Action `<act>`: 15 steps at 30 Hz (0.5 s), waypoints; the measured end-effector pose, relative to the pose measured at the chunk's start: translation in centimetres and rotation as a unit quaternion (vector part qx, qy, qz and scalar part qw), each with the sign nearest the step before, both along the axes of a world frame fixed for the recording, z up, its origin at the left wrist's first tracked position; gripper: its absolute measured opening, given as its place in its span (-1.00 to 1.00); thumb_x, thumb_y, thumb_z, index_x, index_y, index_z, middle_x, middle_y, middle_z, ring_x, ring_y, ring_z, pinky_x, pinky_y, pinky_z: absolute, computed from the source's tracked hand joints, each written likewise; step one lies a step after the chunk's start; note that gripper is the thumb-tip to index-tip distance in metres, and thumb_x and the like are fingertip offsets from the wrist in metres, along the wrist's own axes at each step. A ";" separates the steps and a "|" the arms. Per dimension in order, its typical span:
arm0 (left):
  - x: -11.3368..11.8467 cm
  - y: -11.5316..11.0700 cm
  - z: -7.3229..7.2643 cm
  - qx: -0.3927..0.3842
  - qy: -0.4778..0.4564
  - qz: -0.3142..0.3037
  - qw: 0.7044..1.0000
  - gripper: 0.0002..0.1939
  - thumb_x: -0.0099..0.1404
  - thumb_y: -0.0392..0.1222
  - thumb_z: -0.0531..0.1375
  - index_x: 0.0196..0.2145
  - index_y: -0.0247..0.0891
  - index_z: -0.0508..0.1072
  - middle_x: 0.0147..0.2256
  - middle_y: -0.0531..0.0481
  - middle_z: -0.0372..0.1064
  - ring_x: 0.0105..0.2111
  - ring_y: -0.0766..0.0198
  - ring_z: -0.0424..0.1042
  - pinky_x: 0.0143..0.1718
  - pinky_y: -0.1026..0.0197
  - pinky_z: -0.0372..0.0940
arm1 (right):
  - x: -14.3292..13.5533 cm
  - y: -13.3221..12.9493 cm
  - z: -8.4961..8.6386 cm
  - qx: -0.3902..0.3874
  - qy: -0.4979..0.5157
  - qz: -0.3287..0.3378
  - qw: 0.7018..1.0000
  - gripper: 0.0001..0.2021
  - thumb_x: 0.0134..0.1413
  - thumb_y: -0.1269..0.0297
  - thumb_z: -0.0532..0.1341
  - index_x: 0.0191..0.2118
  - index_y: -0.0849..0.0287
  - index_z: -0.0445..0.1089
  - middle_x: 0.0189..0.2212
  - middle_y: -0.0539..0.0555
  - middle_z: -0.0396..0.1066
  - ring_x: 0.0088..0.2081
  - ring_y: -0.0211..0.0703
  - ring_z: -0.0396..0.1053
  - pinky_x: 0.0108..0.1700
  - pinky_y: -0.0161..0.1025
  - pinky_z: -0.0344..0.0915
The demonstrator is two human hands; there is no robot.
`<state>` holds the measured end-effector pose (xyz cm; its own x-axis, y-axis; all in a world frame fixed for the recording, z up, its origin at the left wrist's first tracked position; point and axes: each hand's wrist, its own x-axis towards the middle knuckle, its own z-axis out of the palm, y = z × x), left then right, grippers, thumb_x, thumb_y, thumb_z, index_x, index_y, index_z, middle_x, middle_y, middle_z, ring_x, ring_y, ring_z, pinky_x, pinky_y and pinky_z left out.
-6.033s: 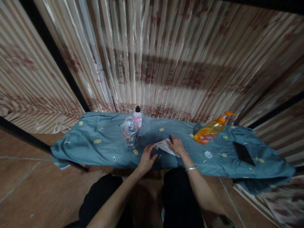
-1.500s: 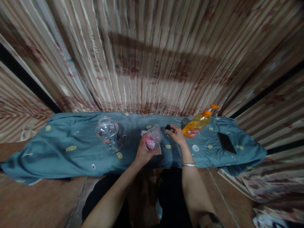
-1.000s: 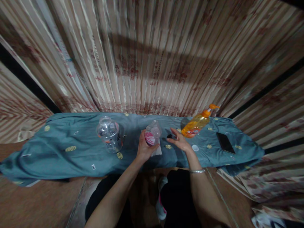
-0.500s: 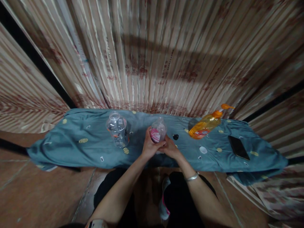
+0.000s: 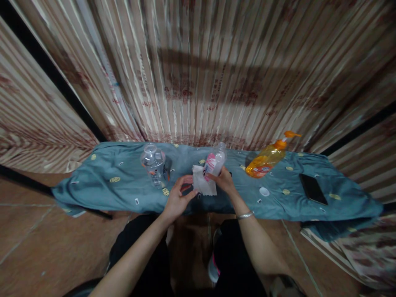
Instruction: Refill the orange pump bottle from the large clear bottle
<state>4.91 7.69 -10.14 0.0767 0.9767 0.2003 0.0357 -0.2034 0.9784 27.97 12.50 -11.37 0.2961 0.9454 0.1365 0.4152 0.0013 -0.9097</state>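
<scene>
My right hand (image 5: 223, 180) is wrapped round the lower part of a clear plastic bottle (image 5: 219, 157) with a pink and white label, which leans to the right and has no cap on its neck. A white sheet of tissue (image 5: 204, 183) hangs below and to the left of the bottle, partly behind the right fingers. At the tissue's left edge is my left hand (image 5: 178, 195), fingers and thumb apart, the thumb tip meeting the tissue. Farther left stands a larger clear bottle (image 5: 154, 165), open at the top.
An orange pump bottle (image 5: 266, 160) stands to the right. Near it lie a white disc (image 5: 264, 192) and a black phone (image 5: 313, 189). All rest on a blue-green cloth (image 5: 102, 198) over a narrow table. A striped curtain (image 5: 198, 82) hangs behind.
My hands have moved apart, the left going left and the right lifting the labelled bottle rightward. The tissue now shows between them. The view has shifted slightly.
</scene>
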 end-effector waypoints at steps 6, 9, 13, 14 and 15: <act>-9.5 -0.5 0.5 -0.018 0.004 0.132 0.991 -0.42 0.01 0.10 0.50 -0.07 -0.15 0.48 -0.08 -0.11 0.49 0.02 0.00 0.53 0.15 -0.14 0.44 | -1.7 0.3 -0.8 -0.059 -0.033 -0.001 0.998 -0.47 -0.24 0.06 0.53 -0.10 0.10 0.47 -0.14 0.18 0.67 -0.03 0.24 0.61 0.04 0.10 0.49; -12.2 1.1 -0.6 -0.030 0.014 0.222 0.974 -0.10 -0.08 0.04 0.56 0.17 -0.08 0.31 0.19 -0.20 0.34 0.31 -0.14 0.31 0.32 -0.26 0.25 | -1.8 0.3 -1.6 -0.057 -0.030 0.009 0.998 -0.46 -0.23 0.10 0.52 -0.07 0.12 0.48 -0.13 0.18 0.66 -0.03 0.24 0.61 0.02 0.08 0.50; -11.3 4.3 -3.6 -0.054 0.029 0.236 0.970 0.11 -0.20 -0.09 0.63 0.25 -0.10 0.22 0.22 -0.25 0.31 0.32 -0.20 0.31 0.32 -0.27 0.24 | -1.6 0.1 -2.3 -0.060 -0.043 0.020 0.997 -0.50 -0.18 0.12 0.50 -0.06 0.13 0.48 -0.13 0.19 0.65 -0.05 0.26 0.61 0.02 0.09 0.50; -10.7 5.0 -4.3 -0.052 0.032 0.225 0.972 0.11 -0.18 -0.11 0.63 0.26 -0.12 0.23 0.19 -0.22 0.35 0.25 -0.15 0.39 0.28 -0.23 0.30 | -1.6 0.0 -2.3 -0.064 -0.048 0.023 0.997 -0.49 -0.17 0.12 0.50 -0.05 0.13 0.47 -0.11 0.20 0.65 -0.04 0.26 0.61 0.03 0.09 0.50; -10.1 5.7 -5.0 -0.047 0.035 0.213 0.975 0.05 -0.11 -0.09 0.62 0.27 -0.13 0.26 0.15 -0.17 0.39 0.19 -0.08 0.45 0.24 -0.20 0.35 | -1.6 -0.1 -2.3 -0.069 -0.053 0.026 0.996 -0.48 -0.15 0.11 0.49 -0.02 0.12 0.46 -0.09 0.21 0.65 -0.03 0.25 0.61 0.04 0.09 0.49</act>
<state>-5.24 13.40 -15.14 -0.3295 0.9369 0.1171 0.1640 -0.0653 0.9843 26.41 12.45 -13.71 0.2372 0.9709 0.0316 0.5120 -0.0973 -0.8534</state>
